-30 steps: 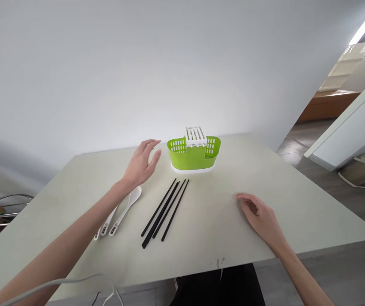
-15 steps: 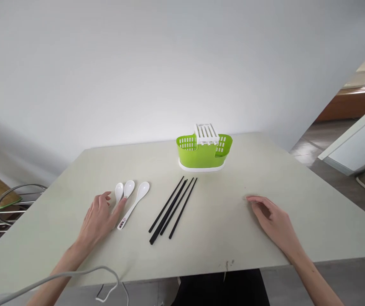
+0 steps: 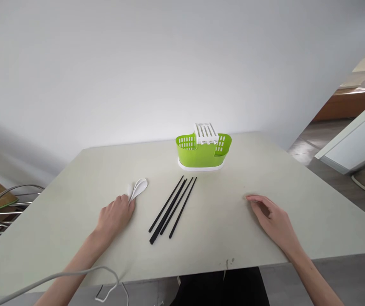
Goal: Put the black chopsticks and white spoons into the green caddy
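My left hand [image 3: 115,216] is closed around the handles of the white spoons [image 3: 140,187], left of centre on the table. Their bowls stick out together beyond my fingers, overlapping and pointing away from me, while most of the handles are hidden. Just right of this hand, several black chopsticks [image 3: 173,209] lie side by side, slanting away to the right. My right hand [image 3: 273,219] rests on the right part of the table with its fingers loosely curved and nothing visible in them. A green utensil basket [image 3: 201,157] with a white slotted top stands behind the chopsticks.
The pale table [image 3: 220,238] meets a white wall [image 3: 182,72] at the back. A grey cable [image 3: 58,275] crosses over my left forearm at the front edge. A metal rack [image 3: 7,212] stands beyond the left edge, and a white panel [image 3: 354,136] beyond the right.
My left hand has moved right across the spoons and gathered them from their spread layout into one bunch in its grip. My right hand, the chopsticks and the basket stay in place.
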Demonstrator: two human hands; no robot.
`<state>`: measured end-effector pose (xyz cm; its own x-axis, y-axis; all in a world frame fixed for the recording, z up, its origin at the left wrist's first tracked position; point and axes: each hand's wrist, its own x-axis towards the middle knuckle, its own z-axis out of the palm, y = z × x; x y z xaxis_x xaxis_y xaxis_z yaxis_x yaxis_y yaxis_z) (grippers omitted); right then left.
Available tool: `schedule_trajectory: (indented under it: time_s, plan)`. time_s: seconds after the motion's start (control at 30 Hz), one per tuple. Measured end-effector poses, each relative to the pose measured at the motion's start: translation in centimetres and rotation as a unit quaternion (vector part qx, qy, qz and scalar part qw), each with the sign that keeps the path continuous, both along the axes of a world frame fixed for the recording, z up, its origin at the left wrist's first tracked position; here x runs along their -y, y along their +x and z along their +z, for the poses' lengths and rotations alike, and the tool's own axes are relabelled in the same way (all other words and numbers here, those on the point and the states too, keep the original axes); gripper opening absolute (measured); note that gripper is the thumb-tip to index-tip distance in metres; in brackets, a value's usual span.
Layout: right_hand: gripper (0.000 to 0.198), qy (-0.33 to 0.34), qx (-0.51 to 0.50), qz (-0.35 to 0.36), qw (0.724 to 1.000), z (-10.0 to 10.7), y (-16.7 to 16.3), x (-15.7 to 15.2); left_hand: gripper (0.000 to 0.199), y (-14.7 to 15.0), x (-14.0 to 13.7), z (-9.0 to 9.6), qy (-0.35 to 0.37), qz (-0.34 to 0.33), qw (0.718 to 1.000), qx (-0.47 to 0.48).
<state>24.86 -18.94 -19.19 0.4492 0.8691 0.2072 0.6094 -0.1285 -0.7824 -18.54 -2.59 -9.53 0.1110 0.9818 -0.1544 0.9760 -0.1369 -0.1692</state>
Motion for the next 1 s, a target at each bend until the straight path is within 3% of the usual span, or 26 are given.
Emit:
schedule_trajectory:
  time_s: [0.27,0.47,0.7,0.9,1.0]
  plan:
    - [0.030,0.007,0.001,0.003,1.000,0.0,0.0,-0.1,0.039,0.1,-0.3,-0.5,0.007,-0.029,0.998,0.047]
    - [0.031,0.002,0.001,0.012,1.000,-0.1,0.2,0.0,0.040,1.9,0.3,0.5,0.016,-0.056,0.994,0.092]
    - [0.029,0.000,-0.007,0.003,1.000,0.1,0.1,0.0,0.041,10.3,2.6,2.2,-0.030,-0.143,0.984,0.103]
    - [0.028,0.011,-0.010,0.007,1.000,0.4,0.0,-0.2,0.039,19.0,3.9,0.6,-0.094,-0.218,0.965,0.109]
    - [0.028,0.024,-0.012,0.011,1.000,0.5,0.0,-0.3,0.040,22.1,4.2,-0.4,-0.100,-0.224,0.963,0.115]
